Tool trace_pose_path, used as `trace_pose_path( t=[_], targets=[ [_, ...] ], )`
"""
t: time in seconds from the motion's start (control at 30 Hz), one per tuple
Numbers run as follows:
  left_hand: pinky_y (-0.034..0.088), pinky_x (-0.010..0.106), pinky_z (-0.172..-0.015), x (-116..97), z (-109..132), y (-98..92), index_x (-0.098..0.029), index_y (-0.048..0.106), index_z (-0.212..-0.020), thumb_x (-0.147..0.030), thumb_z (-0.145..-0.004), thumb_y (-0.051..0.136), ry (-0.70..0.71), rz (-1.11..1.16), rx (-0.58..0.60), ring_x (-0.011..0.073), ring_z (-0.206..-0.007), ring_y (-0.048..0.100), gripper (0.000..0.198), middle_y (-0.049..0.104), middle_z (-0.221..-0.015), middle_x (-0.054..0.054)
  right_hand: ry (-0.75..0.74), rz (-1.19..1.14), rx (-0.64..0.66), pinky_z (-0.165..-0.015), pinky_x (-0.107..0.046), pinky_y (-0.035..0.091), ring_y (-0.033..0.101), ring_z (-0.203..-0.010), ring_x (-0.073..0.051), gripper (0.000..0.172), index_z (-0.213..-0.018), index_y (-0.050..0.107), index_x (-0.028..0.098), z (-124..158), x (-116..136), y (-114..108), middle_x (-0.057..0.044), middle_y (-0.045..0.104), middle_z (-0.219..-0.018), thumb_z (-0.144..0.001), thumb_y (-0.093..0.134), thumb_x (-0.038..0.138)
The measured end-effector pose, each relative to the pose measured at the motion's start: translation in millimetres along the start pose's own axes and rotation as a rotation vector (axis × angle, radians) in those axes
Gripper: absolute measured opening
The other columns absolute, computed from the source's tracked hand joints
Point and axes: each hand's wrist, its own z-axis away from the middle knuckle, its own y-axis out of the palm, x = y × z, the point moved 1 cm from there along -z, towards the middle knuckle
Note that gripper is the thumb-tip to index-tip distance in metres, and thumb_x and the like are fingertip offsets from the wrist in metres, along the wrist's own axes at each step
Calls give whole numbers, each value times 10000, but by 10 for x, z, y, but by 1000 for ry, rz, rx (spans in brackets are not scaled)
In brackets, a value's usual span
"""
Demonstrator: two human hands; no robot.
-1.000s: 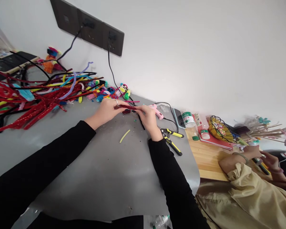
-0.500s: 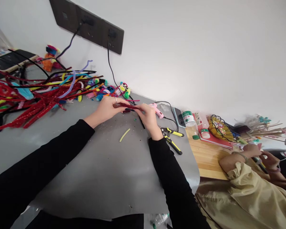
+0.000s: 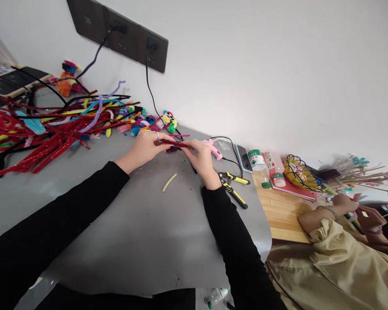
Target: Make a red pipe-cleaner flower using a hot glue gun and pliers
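Pinching a dark red glittery strip from both sides, your left hand and right hand face each other over the far part of the grey-topped bench. The fingers of each hand are closed on the strip, which bridges the gap between them; you cannot tell from this view exactly how many stems make it up. Nearer to you than the hands, a short pale yellow-green stem piece lies on the bench. Just beyond your right hand is a pink glue gun, and by your right wrist lie yellow-and-black pliers with their handles spread. To your left sprawls a heap of pipe cleaners, mostly red. Farther right, a phone lies beside a green-labelled bottle, and a co-worker's tan sleeve shows.
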Motion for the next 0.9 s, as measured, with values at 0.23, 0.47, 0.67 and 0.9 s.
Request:
trace_pose_path(
  t=[0.23, 0.47, 0.67, 0.9],
  targets=[
    [617, 335, -707, -26, -1, 24, -174, 830, -912, -456, -763, 814, -79, 214, 1, 209, -692, 727, 320, 799, -825, 71, 36, -93, -15, -800, -327, 540, 694, -809, -189, 150, -935, 762, 215, -11, 33, 9, -33, 786, -901, -954, 653, 317],
    [595, 347, -780, -29, -49, 27, -152, 788, -911, -541, -702, 877, -88, 430, 7, 246, -905, 706, 450, 770, -964, 107, 103, -315, 0, -813, -320, 568, 712, -811, -177, 216, -974, 738, 209, -37, 179, 78, -29, 781, -898, -929, 668, 408],
    [567, 417, -932, 39, -105, 6, -144, 732, -986, -642, -753, 810, -142, 501, -104, 276, -1004, 699, 555, 761, -992, 115, 201, -94, -209, -910, -353, 560, 694, -915, -181, 296, -1197, 635, 215, -45, -84, -289, -48, 744, -976, -936, 605, 351],
    [528, 318, -739, 101, -128, 11, -155, 699, -903, -668, -785, 748, -174, 432, -9, 180, -726, 605, 529, 685, -798, 55, 225, 355, -330, -1122, -500, 438, 570, -1297, -269, 483, -1385, 514, 215, 252, -130, -738, -149, 616, -1389, -905, 527, 258]
  ],
)
